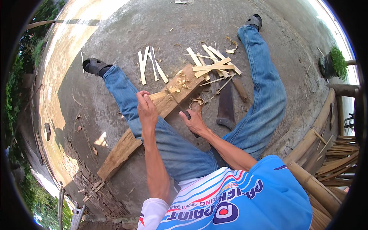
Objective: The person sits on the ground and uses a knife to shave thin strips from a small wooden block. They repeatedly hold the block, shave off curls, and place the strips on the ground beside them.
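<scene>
My left hand [147, 109] is closed on a pale wooden strip [161, 94], which lies over a long wooden plank [124, 147]. In my right hand [194, 122] is the dark handle of a knife; its narrow blade [174, 97] slants up and left across the strip's far end. Curled shavings [182, 81] are heaped on the plank beyond the blade. The plank runs beneath my left leg. Whether the blade's edge bites into the strip is too small to tell.
Several pale strips [214, 67] lie in a loose pile beyond the plank, with more strips [143, 67] to the left. A broad dark blade [226, 103] and a brown wooden cylinder [240, 90] rest by my right leg. Bamboo poles [314, 188] and a potted plant [333, 65] stand at right.
</scene>
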`<state>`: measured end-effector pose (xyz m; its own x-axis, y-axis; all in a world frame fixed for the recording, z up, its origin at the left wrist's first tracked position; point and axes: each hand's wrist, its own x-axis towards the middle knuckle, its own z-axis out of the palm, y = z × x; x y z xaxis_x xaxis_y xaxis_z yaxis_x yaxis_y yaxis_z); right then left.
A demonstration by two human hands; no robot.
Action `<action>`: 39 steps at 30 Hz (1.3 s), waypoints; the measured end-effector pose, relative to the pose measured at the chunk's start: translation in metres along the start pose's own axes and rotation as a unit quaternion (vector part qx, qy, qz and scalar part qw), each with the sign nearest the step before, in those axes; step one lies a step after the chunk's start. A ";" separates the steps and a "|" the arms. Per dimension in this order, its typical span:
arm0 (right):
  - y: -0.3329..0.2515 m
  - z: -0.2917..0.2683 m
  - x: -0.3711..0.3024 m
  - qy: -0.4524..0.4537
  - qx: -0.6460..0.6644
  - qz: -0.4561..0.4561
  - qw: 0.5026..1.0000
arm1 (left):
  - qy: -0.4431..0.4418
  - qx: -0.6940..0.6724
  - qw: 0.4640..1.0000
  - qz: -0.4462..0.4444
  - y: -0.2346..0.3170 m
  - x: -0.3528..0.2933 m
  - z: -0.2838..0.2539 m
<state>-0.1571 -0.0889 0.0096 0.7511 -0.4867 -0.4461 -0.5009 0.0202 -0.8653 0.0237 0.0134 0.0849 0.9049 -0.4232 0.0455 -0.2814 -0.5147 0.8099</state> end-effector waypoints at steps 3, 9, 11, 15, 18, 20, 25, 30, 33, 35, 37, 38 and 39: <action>-0.010 -0.002 -0.013 -0.031 -0.022 -0.064 0.997 | -0.005 -0.001 1.000 -0.025 0.004 -0.008 0.001; 0.009 0.003 0.000 0.019 -0.011 -0.023 0.999 | -0.013 -0.010 0.999 -0.041 0.010 -0.004 0.001; 0.009 0.003 -0.005 0.000 -0.031 -0.056 0.998 | -0.009 -0.012 0.999 -0.043 0.009 -0.007 0.000; 0.030 0.008 0.010 0.094 -0.028 -0.057 0.994 | -0.005 -0.024 0.999 -0.026 0.015 -0.004 0.005; 0.024 0.004 -0.001 0.013 -0.044 -0.085 0.995 | -0.001 -0.031 0.999 -0.038 0.012 -0.008 0.002; 0.029 0.006 0.005 0.068 -0.029 -0.042 0.996 | -0.001 -0.035 0.999 -0.030 0.015 -0.006 0.004; 0.023 -0.002 0.002 0.041 -0.058 -0.037 0.997 | -0.012 -0.023 0.999 -0.031 0.010 -0.005 0.001; 0.032 0.000 0.007 0.038 -0.015 0.020 0.999 | -0.024 -0.023 0.998 -0.044 0.034 0.000 0.002; -0.006 0.001 -0.012 -0.031 -0.034 -0.054 0.997 | -0.013 -0.022 0.999 -0.032 0.012 -0.004 -0.001; -0.007 0.002 -0.011 -0.021 -0.025 -0.089 0.996 | -0.018 -0.021 0.999 -0.026 0.012 -0.002 -0.001; 0.000 0.001 -0.003 0.021 -0.024 -0.080 0.996 | -0.033 -0.013 0.998 -0.042 0.016 -0.001 0.002; 0.013 0.001 0.004 0.058 -0.028 -0.051 0.997 | -0.034 -0.017 0.999 -0.039 0.016 -0.002 0.003; 0.026 0.000 0.009 0.095 -0.030 -0.021 0.995 | -0.034 -0.020 0.999 -0.037 0.014 -0.002 0.003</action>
<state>-0.1630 -0.0934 -0.0167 0.6799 -0.6421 -0.3542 -0.5006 -0.0534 -0.8640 0.0172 0.0048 0.0945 0.8981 -0.4363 -0.0542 -0.2006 -0.5162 0.8326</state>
